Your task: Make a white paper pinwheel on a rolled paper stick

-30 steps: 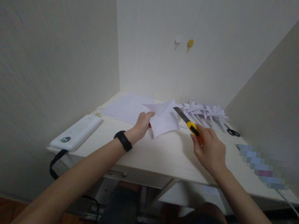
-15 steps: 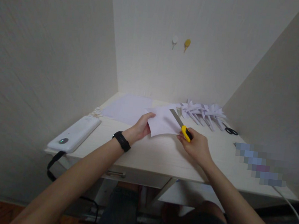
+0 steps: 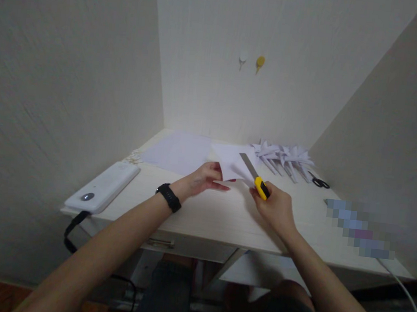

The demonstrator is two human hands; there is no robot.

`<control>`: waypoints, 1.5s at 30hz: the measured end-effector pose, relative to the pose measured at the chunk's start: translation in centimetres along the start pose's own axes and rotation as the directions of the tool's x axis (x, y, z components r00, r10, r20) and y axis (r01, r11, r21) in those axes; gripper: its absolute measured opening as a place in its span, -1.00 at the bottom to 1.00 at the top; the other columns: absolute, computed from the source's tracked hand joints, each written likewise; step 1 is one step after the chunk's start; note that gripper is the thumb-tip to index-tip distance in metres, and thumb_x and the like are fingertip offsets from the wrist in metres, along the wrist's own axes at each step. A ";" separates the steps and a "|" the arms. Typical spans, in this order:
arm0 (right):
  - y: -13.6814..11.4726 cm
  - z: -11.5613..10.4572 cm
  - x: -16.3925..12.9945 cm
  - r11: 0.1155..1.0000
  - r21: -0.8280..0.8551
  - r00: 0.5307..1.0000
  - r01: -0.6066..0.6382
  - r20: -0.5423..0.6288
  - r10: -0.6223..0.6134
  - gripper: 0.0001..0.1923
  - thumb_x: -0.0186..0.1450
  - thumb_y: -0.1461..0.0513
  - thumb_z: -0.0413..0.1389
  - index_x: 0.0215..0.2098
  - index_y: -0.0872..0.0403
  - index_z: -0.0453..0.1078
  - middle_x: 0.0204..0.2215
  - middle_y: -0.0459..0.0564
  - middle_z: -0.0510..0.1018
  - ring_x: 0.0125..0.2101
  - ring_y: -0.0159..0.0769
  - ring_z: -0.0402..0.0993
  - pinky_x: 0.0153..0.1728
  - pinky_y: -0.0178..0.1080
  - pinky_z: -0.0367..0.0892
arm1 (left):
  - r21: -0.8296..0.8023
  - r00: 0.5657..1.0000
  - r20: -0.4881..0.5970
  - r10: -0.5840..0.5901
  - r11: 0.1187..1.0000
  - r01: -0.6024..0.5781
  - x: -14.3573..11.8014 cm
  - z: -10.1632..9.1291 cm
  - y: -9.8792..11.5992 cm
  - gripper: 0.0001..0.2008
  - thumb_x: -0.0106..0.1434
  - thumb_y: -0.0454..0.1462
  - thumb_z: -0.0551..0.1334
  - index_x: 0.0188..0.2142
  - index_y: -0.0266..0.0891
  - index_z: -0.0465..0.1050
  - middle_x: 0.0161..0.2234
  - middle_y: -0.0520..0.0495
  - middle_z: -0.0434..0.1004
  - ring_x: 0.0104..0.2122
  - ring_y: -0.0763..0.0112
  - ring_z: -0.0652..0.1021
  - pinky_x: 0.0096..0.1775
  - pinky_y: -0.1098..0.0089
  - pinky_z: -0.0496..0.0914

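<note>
My left hand (image 3: 202,179), with a black band on its wrist, pinches the near corner of a folded white paper sheet (image 3: 230,161) and holds it just above the pale desk (image 3: 224,217). My right hand (image 3: 275,207) grips a yellow utility knife (image 3: 256,178) by its handle. The long bare blade points away from me and lies against the paper's right side.
Flat white sheets (image 3: 179,150) lie at the back left. A row of folded paper shapes (image 3: 283,156) sits at the back right beside black scissors (image 3: 319,182). A white power bank (image 3: 103,187) with a black cable rests at the left edge. Walls enclose three sides.
My right hand brought the knife left until its blade met the paper. My left hand turned the sheet lower and flatter, and its fingers stretched out along the near corner.
</note>
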State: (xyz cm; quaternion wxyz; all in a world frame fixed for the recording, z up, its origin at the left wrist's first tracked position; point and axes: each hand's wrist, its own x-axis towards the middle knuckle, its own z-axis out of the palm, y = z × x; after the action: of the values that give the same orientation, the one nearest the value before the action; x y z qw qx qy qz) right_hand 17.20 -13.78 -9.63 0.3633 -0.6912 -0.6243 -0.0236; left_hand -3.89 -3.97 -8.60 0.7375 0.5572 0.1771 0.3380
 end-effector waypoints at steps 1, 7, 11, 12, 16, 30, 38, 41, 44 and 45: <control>-0.2 0.0 -0.2 0.999 -0.036 1.000 0.023 0.008 -0.023 -0.77 0.24 0.07 0.08 -0.47 0.03 0.38 -0.58 -0.04 0.51 -0.54 -0.23 0.39 -0.48 -0.26 0.08 | 0.003 1.000 0.002 0.008 1.000 -0.008 0.1 0.0 -0.1 -0.58 -0.07 -0.40 0.41 -0.15 -0.27 0.49 -0.03 -0.25 0.54 -0.09 0.12 0.57 -0.14 0.16 0.49; -0.7 0.0 -0.8 0.998 -0.049 0.998 0.039 0.046 -0.037 -0.79 0.24 0.09 0.07 -0.46 0.03 0.38 -0.56 -0.02 0.53 -0.53 -0.23 0.41 -0.49 -0.27 0.08 | 0.024 0.996 -0.092 0.009 1.000 -0.007 0.8 -0.2 -1.0 -0.68 0.01 -0.48 0.38 -0.20 -0.35 0.49 -0.11 -0.25 0.58 -0.18 0.26 0.62 -0.11 0.25 0.48; -1.1 -0.1 -1.1 0.993 -0.064 0.993 0.104 0.069 -0.099 -0.82 0.24 0.13 0.06 -0.43 0.04 0.40 -0.51 0.01 0.55 -0.50 -0.21 0.42 -0.47 -0.26 0.10 | 0.026 0.989 -0.144 0.032 0.999 -0.028 1.0 -0.3 -1.2 -0.74 0.05 -0.47 0.37 -0.21 -0.35 0.54 -0.16 -0.23 0.61 -0.24 0.31 0.62 -0.13 0.27 0.50; -1.2 -0.1 -1.1 0.995 -0.034 0.991 0.096 0.092 -0.093 -0.82 0.23 0.13 0.07 -0.45 0.04 0.39 -0.53 -0.01 0.54 -0.52 -0.23 0.41 -0.47 -0.27 0.10 | 0.040 0.992 -0.121 0.018 0.999 -0.014 0.9 -0.4 -1.2 -0.73 0.04 -0.45 0.39 -0.21 -0.35 0.55 -0.17 -0.22 0.62 -0.24 0.32 0.62 -0.14 0.29 0.50; -1.7 0.0 -1.0 0.977 0.211 0.976 0.018 0.209 -0.063 -0.77 0.17 0.07 0.14 -0.50 0.04 0.35 -0.59 -0.10 0.47 -0.56 -0.30 0.33 -0.50 -0.29 0.13 | 0.147 0.996 -0.022 -0.092 0.985 0.094 0.5 -0.3 -1.0 -0.69 0.00 -0.27 0.50 -0.25 -0.35 0.58 -0.28 -0.21 0.64 -0.33 0.37 0.62 -0.26 0.41 0.48; 2.7 -1.7 -0.7 0.994 0.105 0.993 0.003 0.120 -0.016 -0.61 0.24 -0.01 0.14 -0.09 0.06 0.44 -0.26 0.06 0.62 -0.29 -0.13 0.54 -0.28 -0.16 0.36 | 0.073 0.954 -0.250 -0.164 0.980 0.187 0.7 -0.4 -0.8 -0.72 0.16 -0.16 0.42 -0.42 -0.37 0.49 -0.45 -0.21 0.64 -0.49 0.43 0.61 -0.43 0.47 0.45; 2.2 -1.5 -1.3 0.976 -0.142 0.982 0.164 0.115 -0.148 -0.66 0.31 0.06 0.10 -0.03 0.02 0.49 -0.24 0.06 0.62 -0.28 -0.15 0.54 -0.30 -0.22 0.32 | 0.076 0.946 -0.275 -0.172 0.977 0.200 1.0 -0.7 -1.3 -0.71 0.16 -0.15 0.42 -0.41 -0.39 0.52 -0.44 -0.22 0.64 -0.47 0.39 0.63 -0.43 0.45 0.50; 1.9 -1.6 -1.3 0.963 -0.166 0.970 0.212 0.153 -0.188 -0.65 0.31 0.07 0.10 0.01 0.01 0.48 -0.25 0.05 0.60 -0.30 -0.17 0.53 -0.33 -0.24 0.29 | 0.047 0.946 -0.279 -0.166 0.981 0.186 1.1 -0.6 -1.2 -0.74 0.19 -0.19 0.40 -0.40 -0.41 0.52 -0.44 -0.23 0.64 -0.48 0.40 0.63 -0.44 0.47 0.50; 1.8 -1.7 -1.4 0.957 -0.161 0.958 0.239 0.202 -0.205 -0.64 0.31 0.10 0.10 0.03 0.01 0.47 -0.23 0.05 0.60 -0.27 -0.18 0.52 -0.31 -0.25 0.28 | -0.010 0.937 -0.306 -0.166 0.985 0.171 1.1 -0.5 -1.3 -0.81 0.22 -0.27 0.38 -0.38 -0.42 0.51 -0.43 -0.22 0.64 -0.47 0.41 0.64 -0.39 0.46 0.53; 1.7 -1.8 -1.4 0.957 -0.158 0.955 0.242 0.213 -0.206 -0.64 0.31 0.11 0.11 0.03 0.01 0.47 -0.23 0.05 0.59 -0.26 -0.18 0.52 -0.30 -0.25 0.28 | -0.028 0.934 -0.314 -0.169 0.985 0.169 1.1 -0.4 -1.3 -0.83 0.21 -0.30 0.38 -0.39 -0.41 0.50 -0.43 -0.21 0.64 -0.46 0.41 0.64 -0.36 0.45 0.55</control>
State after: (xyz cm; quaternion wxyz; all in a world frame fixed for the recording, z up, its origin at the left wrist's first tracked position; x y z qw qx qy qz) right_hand 19.19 -15.86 -9.81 0.2307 -0.6450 -0.7265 -0.0542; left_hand -2.92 -3.12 -9.83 0.7261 0.4786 0.3398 0.3581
